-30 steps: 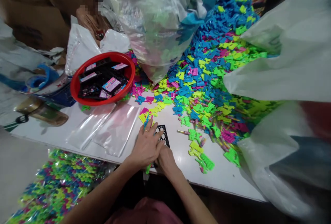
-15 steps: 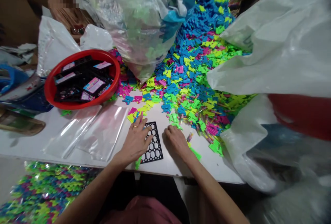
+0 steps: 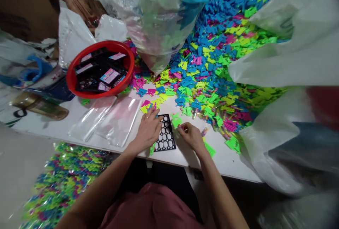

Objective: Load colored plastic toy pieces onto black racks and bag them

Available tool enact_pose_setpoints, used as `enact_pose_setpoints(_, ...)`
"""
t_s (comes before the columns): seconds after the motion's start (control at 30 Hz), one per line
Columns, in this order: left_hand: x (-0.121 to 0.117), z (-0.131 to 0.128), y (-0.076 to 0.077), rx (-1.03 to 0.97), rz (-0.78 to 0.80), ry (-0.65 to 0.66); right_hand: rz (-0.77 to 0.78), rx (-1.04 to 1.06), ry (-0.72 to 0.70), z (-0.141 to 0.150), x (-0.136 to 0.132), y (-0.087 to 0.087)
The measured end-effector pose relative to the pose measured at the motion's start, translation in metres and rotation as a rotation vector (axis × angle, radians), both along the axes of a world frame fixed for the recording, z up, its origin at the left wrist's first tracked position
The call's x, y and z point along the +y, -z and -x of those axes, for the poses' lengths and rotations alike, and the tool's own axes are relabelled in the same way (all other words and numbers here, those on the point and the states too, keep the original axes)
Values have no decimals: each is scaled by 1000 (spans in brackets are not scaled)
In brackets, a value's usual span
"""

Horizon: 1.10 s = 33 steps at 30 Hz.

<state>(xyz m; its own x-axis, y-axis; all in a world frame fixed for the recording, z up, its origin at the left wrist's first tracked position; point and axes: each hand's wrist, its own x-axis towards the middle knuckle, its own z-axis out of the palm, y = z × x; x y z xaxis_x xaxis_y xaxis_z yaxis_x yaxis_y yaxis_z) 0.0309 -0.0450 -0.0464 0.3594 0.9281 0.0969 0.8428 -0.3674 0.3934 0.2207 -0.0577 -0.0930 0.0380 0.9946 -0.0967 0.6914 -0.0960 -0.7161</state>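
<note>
A black plastic grid (image 3: pixel 167 138) with rows of round holes lies on the white table. My left hand (image 3: pixel 149 126) rests over its left side, fingers stretched out. Close to that hand's wrist is a small green plastic piece (image 3: pixel 152 149), and yellow and pink pieces (image 3: pixel 145 107) lie just past its fingertips. My right hand (image 3: pixel 192 136) is to the right of the grid with thumb and fingers pinched together; something small and pinkish may be between them, too small to name. Beyond its fingertips sits a green comb-like piece (image 3: pixel 176 120).
A large heap of blue, green, yellow and pink pieces (image 3: pixel 209 63) spreads over the back right, beside a stuffed clear bag (image 3: pixel 159 20). Left are a red basin (image 3: pixel 71 80) of black packs, clear plastic sleeves (image 3: pixel 119 123) and a bottle (image 3: pixel 42 107). White sacks (image 3: pixel 286 66) border the right.
The camera view has shifted, so the scene sits further right and higher. My right hand has turned and its fingers have come into a pinch. My left hand stays over the grid.
</note>
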Motion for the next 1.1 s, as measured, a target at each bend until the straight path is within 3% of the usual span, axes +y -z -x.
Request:
enact_pose_setpoints(0.1,5,-2,1,-25,-2,-31,-32,451,-56,17,-20,8)
enact_pose_setpoints(0.2,8,-5,2,-41,-1,-46,-27,549,-46,40,-39,26)
enact_pose_setpoints(0.33,9,-6,2,-45,4,-30,-98,435,-52,59,-43,43)
enact_pose_setpoints(0.47,0,-4,-4,-51,-19,-40,-257,107,-218,61,-41,41)
enact_pose_setpoints(0.63,-14,0,-10,22,-44,78,-176,-156,-294,71,-41,32)
enact_pose_setpoints(0.77,-15,-3,-6,65,-24,109,-218,-131,-306,72,-39,33)
enact_pose_setpoints(0.93,-18,-10,-3,62,-63,99,-338,-60,-301,54,-44,40)
enact_pose_setpoints(1.1,-20,-16,-4,70,-51,88,-218,-91,-346,57,-38,37)
